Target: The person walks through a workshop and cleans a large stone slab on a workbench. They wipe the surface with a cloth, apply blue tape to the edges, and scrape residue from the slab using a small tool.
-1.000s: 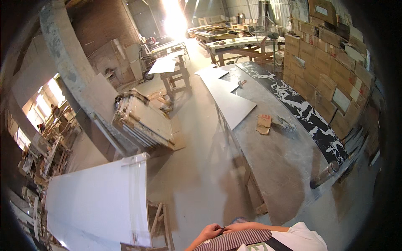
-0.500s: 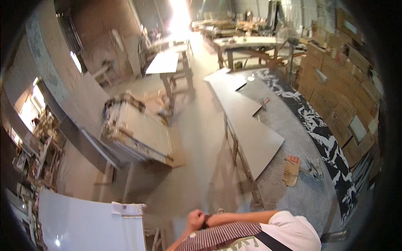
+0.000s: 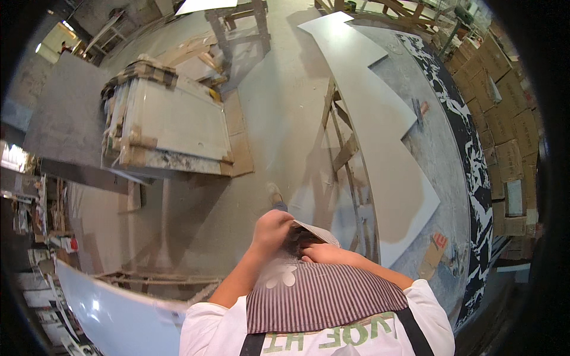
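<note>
I am wearing a striped apron point(image 3: 326, 296) with a white flower on it, over a white T-shirt. My left hand point(image 3: 273, 231) is closed on the upper edge of an apron pocket point(image 3: 317, 231) and holds it away from my body, so that its dark inside shows. Into this opening reaches my right hand point(image 3: 326, 254); its fingers are mostly hidden there, and what they touch cannot be seen. To my right, a pale sheet with a stepped edge point(image 3: 368, 118) lies on a grey worktable point(image 3: 439, 154).
Scraps of cardboard point(image 3: 432, 258) lie on the worktable beside a black-and-white patterned strip point(image 3: 475, 178). Stacked cartons point(image 3: 504, 130) stand beyond it. On the left are a taped stack of panels point(image 3: 178, 118) and a glossy white panel point(image 3: 119, 308). A shoe point(image 3: 274, 193) shows on the floor.
My view has tipped downward. Both hands have come up from the lower edge; the apron pocket's opening now shows between them, with my left hand on its edge.
</note>
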Demonstrator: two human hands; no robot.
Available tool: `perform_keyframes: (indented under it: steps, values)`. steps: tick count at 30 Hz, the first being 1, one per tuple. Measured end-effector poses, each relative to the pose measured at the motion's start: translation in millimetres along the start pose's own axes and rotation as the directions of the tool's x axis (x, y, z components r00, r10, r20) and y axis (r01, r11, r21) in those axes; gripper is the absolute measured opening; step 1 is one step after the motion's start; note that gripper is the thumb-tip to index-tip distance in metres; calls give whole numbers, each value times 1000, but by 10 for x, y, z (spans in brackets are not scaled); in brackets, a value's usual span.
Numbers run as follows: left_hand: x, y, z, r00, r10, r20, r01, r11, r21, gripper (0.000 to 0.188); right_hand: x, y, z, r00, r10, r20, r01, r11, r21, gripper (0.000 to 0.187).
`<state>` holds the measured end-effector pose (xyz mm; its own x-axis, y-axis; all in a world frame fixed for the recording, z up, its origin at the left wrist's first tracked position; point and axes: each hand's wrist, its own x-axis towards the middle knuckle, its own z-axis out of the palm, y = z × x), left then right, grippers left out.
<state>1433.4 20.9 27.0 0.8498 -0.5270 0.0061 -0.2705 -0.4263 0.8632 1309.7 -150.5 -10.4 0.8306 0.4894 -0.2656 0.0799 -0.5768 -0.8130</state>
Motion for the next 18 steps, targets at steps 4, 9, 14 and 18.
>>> perform_keyframes:
  steps: [4, 9, 14, 18]
  values:
    - [1019, -261, -322, 996, 83, -18, -83, 996, 11, 9, 835, -75, -841, 968, 236, 80, -234, 972, -39, 42]
    - [2079, -377, -887, 995, 93, 48, -93, 996, 6, 10, 1661, 10, -1545, 993, 114, -42, -118, 988, -104, 41]
    - [2945, -500, -1349, 997, 60, 51, -61, 998, 22, 7, 2303, -159, -2326, 967, 253, -43, -256, 960, -113, 31]
    - [3610, -668, -1484, 995, 94, 24, -95, 995, 9, 6, 2805, 198, -2673, 958, 187, -217, -220, 965, -141, 21]
